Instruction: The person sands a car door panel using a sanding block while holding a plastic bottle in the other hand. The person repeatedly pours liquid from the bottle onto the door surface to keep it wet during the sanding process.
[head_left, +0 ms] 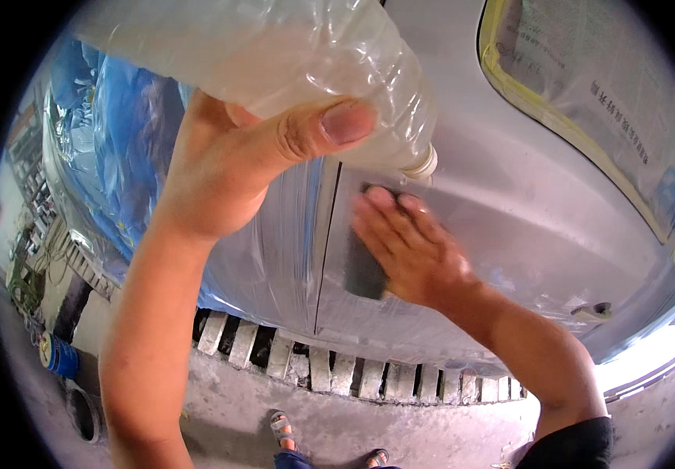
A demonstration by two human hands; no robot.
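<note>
Panel [509,195] is slvr-gry, pad [364,273] dk gry, bottle [388,86] wht-ish, film [122,117] blu, tape [491,55] ylw.

I'm standing in a vehicle-body workshop: paper [580,86] and tape [491,55] are masking bodywork [509,227], blue film [130,117] is draping its left edge.

Over on left, crumpled blue plastic sheeting [122,141] catching light! Upper right, printed paper [572,55] edged by yellow tape [494,66]. Down below, pale-slatted grating [320,369] running along concrete floor [431,430]. Lower left, blue can [64,358], dark-mouthed container [94,418] just below; tangled cord [28,289] farther up.
</note>
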